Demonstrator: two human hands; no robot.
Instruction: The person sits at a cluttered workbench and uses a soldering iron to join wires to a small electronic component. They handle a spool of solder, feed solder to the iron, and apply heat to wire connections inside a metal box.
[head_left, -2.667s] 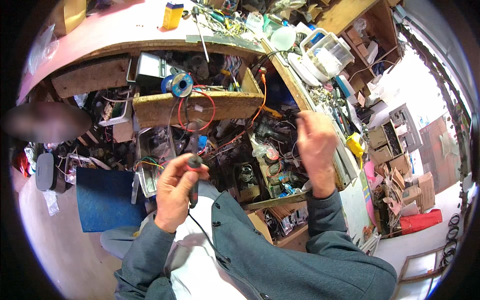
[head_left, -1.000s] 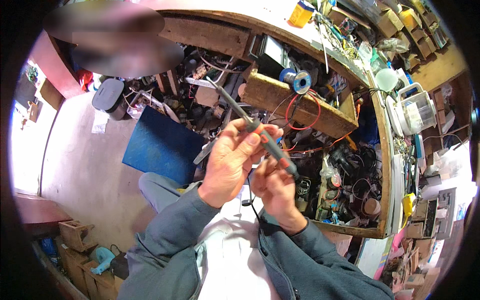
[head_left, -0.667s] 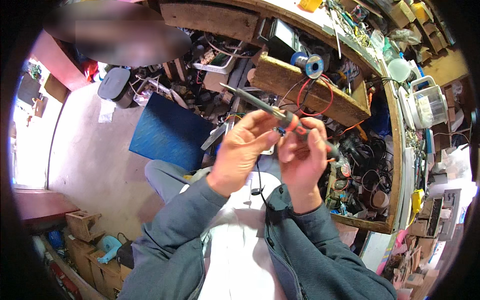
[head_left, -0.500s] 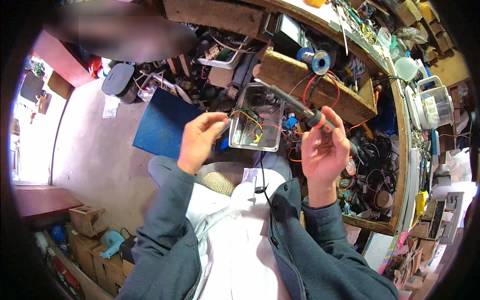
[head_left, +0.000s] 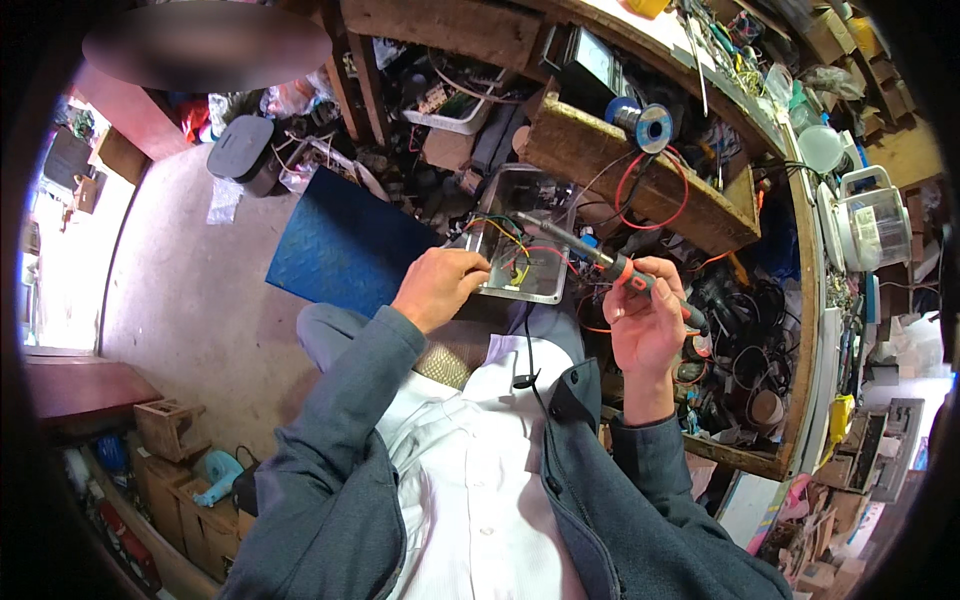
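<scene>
My right hand [head_left: 645, 315] is closed round the red and dark-grey handle of a soldering iron [head_left: 618, 270]. Its metal barrel points up and left, over a clear-sided rectangular housing with a metal rim [head_left: 525, 294] above my lap. Green, yellow and red wires [head_left: 507, 228] loop inside that housing, and a black cord [head_left: 527, 335] hangs from its near end. At the housing's left edge is my left hand [head_left: 440, 285], thumb and fingers pinched together; what lies between them is too small to make out.
A solder spool [head_left: 653, 128] stands on a wooden drawer edge [head_left: 600, 160] beyond the housing. Tangled cables [head_left: 745, 330] fill the wooden-framed space at right. A blue panel [head_left: 340, 240] lies left of the housing, with a grey bin [head_left: 243, 155] on the floor behind it.
My left hand has moved right and down to the housing's near left edge. The soldering iron has dropped lower, its tip now over the housing's inside; my right hand has shifted slightly down.
</scene>
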